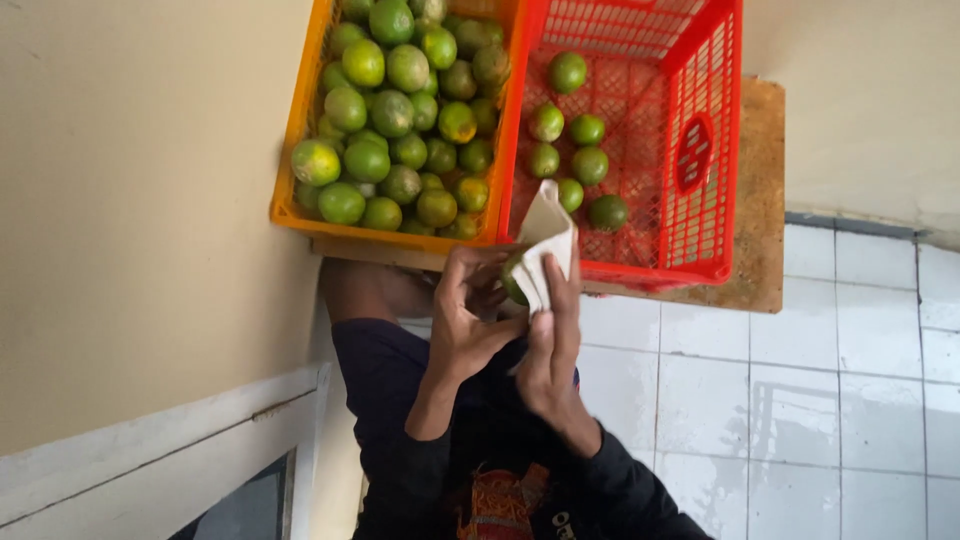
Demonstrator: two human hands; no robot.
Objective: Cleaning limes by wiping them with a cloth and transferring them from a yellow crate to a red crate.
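Note:
My left hand [468,312] cups a green citrus fruit [512,283], most of it hidden by fingers and cloth. My right hand [552,345] presses a folded white cloth [546,240] against that fruit. Both hands are just in front of two crates. The orange crate [300,120] on the left is heaped with several green citrus fruits [400,110]. The red crate [705,150] on the right holds several loose green fruits [575,150] on its mesh floor.
Both crates rest on a wooden board [760,200]. A cream wall [130,200] stands at the left with a white frame [160,450] below it. White floor tiles [800,400] lie at the right. My dark-clothed knee [390,370] is under my hands.

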